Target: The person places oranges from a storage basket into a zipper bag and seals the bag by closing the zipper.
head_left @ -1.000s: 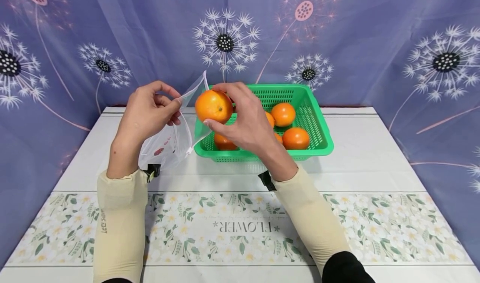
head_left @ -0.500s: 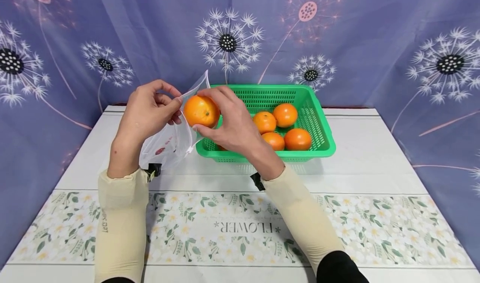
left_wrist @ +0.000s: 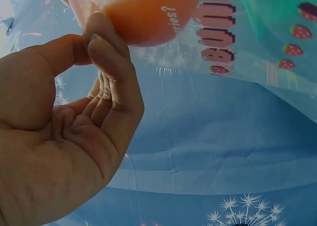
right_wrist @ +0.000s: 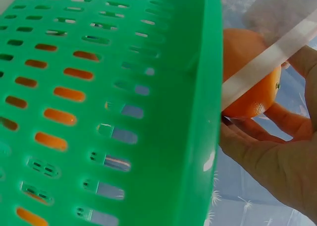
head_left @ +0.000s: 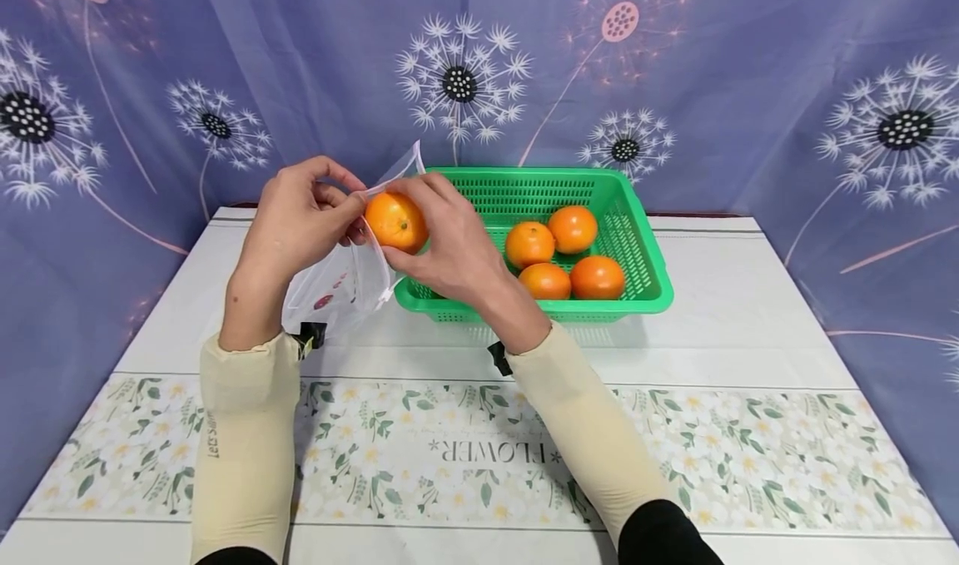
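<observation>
My left hand [head_left: 300, 220] pinches the upper edge of a clear zip bag [head_left: 337, 286] between thumb and fingertips. The bag carries printed strawberries and lettering, seen close up in the left wrist view. An orange [head_left: 395, 222] sits at the bag's mouth, partly behind the plastic. My right hand [head_left: 453, 240] grips it from the right, thumb below and fingers over the top. In the right wrist view, the white zip strip [right_wrist: 277, 57] crosses in front of the orange [right_wrist: 247, 70]. The left wrist view shows the orange [left_wrist: 148, 18] through the printed plastic.
A green perforated basket [head_left: 652, 286] stands behind and right of my right hand. Several oranges [head_left: 573, 229] lie in its right half. The tabletop [head_left: 719, 299] has a cloth with a floral band, and a purple dandelion curtain [head_left: 315, 66] hangs behind and at both sides.
My right hand has moved left with the orange, from beside the bag's mouth to just inside it, close to my left fingers. My left hand keeps its pinch on the bag.
</observation>
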Motion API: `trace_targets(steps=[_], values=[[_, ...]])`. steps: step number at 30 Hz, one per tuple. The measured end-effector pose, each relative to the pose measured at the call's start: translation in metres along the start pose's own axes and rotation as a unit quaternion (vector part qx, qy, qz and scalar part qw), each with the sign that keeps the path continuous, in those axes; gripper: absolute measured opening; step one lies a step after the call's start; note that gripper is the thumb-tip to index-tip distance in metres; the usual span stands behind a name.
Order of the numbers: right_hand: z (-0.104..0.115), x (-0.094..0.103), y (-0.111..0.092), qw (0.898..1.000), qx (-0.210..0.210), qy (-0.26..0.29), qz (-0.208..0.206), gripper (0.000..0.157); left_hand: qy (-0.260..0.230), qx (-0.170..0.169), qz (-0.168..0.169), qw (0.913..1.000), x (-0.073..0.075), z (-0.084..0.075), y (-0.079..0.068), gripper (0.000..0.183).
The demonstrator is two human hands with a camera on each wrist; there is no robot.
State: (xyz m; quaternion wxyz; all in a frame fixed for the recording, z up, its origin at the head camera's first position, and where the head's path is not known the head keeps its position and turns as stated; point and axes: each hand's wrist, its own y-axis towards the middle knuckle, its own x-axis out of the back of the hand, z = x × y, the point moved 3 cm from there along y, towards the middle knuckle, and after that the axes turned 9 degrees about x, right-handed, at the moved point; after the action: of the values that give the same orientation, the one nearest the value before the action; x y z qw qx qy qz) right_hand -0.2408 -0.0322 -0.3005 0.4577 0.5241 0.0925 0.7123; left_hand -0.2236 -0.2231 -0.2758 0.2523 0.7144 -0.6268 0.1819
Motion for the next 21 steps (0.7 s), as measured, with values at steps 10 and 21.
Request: trace_targets(steps=[10, 21], values=[[-0.003, -0.008, 0.0, 1.0, -0.012, 0.011, 0.024, 0.056, 0.007, -0.016, -0.005, 0.9998, 0.001, -0.001, -0.001, 0.016], [-0.005, -0.015, 0.0, 0.999, -0.019, 0.009, 0.03, 0.057, 0.014, -0.017, -0.007, 0.9997, 0.001, -0.003, -0.002, 0.014]])
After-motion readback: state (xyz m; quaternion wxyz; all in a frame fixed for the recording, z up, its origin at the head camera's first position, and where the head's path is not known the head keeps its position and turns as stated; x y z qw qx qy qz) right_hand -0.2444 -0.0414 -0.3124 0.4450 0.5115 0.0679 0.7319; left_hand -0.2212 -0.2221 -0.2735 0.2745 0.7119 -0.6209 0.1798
